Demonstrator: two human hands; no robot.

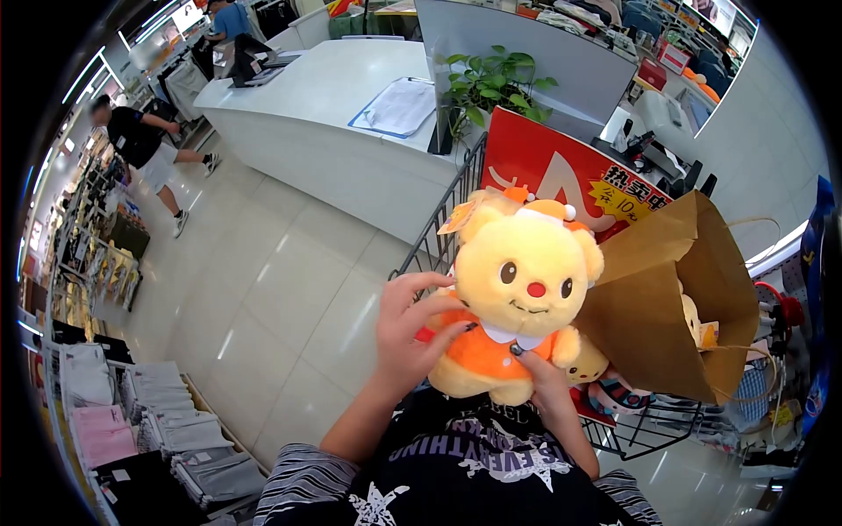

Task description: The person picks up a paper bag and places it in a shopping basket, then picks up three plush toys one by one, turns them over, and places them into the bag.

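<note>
A yellow plush bear (524, 276) in an orange outfit with a white collar faces up in front of my chest. My right hand (545, 379) grips its lower body, the thumb pressed on the orange front. At the bear's other side, my left hand (419, 323) has its curled fingers and thumb against the cheek and arm; part of that grip is hidden. An orange paper tag (460, 216) hangs by the bear's ear. Beneath the bear, a black wire basket (444, 230) holds a second yellow plush toy (586, 364), partly covered.
A brown paper bag (645, 285) with plush toys inside stands at the right by a red sign (548, 162). Beyond is a white counter (307, 110) with a clipboard (399, 107) and a plant (500, 79). A person (145, 145) walks at the left; folded clothes (162, 408) lie lower left.
</note>
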